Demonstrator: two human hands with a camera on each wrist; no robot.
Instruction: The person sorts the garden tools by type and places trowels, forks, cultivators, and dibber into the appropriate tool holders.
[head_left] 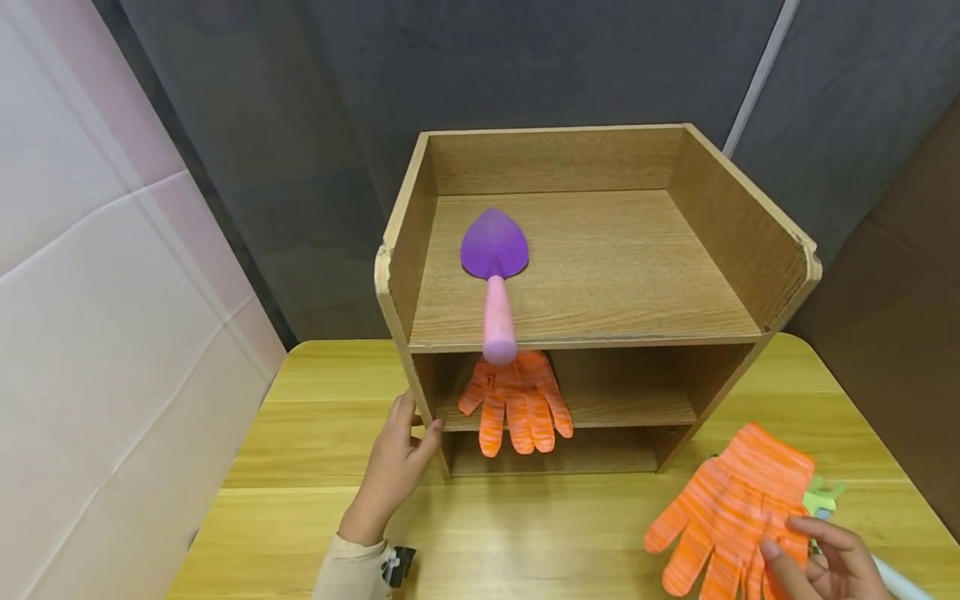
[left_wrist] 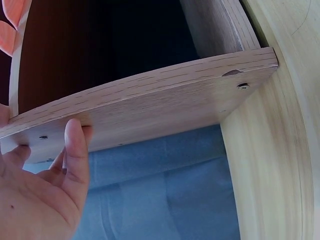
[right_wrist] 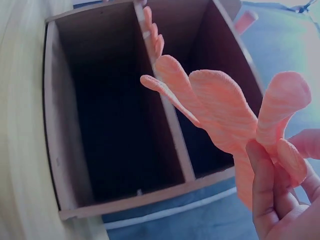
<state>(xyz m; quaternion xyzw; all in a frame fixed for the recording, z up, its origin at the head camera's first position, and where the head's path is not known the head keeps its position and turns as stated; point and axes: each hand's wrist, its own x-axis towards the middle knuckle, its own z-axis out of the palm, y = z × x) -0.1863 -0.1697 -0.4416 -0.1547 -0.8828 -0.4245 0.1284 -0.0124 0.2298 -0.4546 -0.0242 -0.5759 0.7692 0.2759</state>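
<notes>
Nearest: right hand (head_left: 821,562) pinches an orange glove (head_left: 723,512) by its edge, just above the table (head_left: 315,450), front-right of the shelf (head_left: 738,217). Left hand (head_left: 393,467), fingers spread, rests on shelf's left wall. Farther: 2nd glove (head_left: 517,400) already on middle level; trowel (head_left: 493,271) on top. Est. one glove left to stow.

2 gloves (head_left: 726,508) orange striped; trowel (head_left: 494,275) purple blade, pink handle; shelf (head_left: 600,267) wood-grain brown.
</notes>
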